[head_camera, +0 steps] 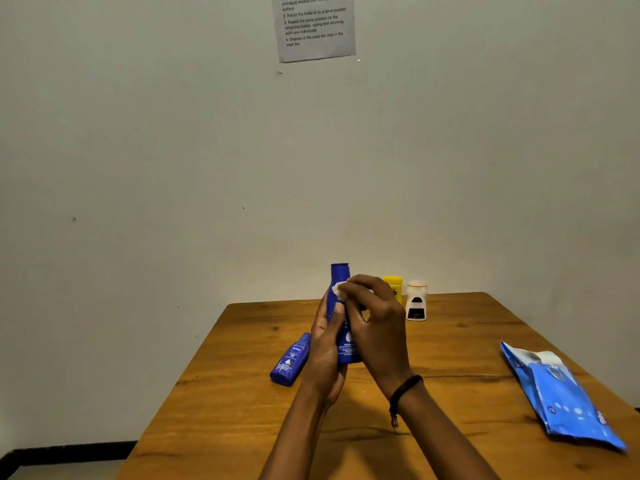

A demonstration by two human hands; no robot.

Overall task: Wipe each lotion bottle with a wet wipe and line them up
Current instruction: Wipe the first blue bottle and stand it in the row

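Note:
My left hand (325,344) holds a tall dark blue lotion bottle (340,275) upright above the wooden table (242,393). A small white wet wipe (338,292) is pressed against the bottle's upper part by my right hand (374,320). A smaller blue lotion bottle (291,360) lies on its side on the table, left of my hands. At the table's far edge stand a yellow bottle (394,285), partly hidden behind my right hand, and a white bottle with a dark label (416,301).
A blue pack of wet wipes (561,393) lies flat near the table's right edge. A printed sheet of paper (313,26) is stuck to the pale wall behind the table. The floor shows at the lower left.

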